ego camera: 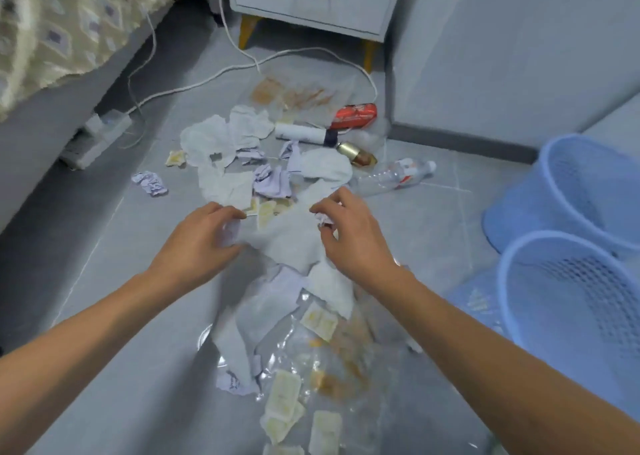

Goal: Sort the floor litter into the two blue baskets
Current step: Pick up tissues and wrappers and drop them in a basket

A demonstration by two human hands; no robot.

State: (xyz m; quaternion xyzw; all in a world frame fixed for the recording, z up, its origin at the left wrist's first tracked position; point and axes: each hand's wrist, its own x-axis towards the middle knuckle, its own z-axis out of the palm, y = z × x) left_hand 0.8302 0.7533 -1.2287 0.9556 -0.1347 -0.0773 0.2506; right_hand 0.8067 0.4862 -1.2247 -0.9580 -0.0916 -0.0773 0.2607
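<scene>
Head view: the right hand [349, 233] curls round a crumpled paper wad [323, 219], and the left hand [204, 238] pinches a pale scrap [231, 234]. Both sit on the tissue pile [287, 243] on the floor [104, 246]. To the right stand two blue mesh baskets [568, 316]; their contents cannot be told. A clear plastic bottle [391, 176] lies beyond.

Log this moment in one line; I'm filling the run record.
left hand: gripping paper | right hand: holding paper wad | litter: on floor | baskets: right side
</scene>
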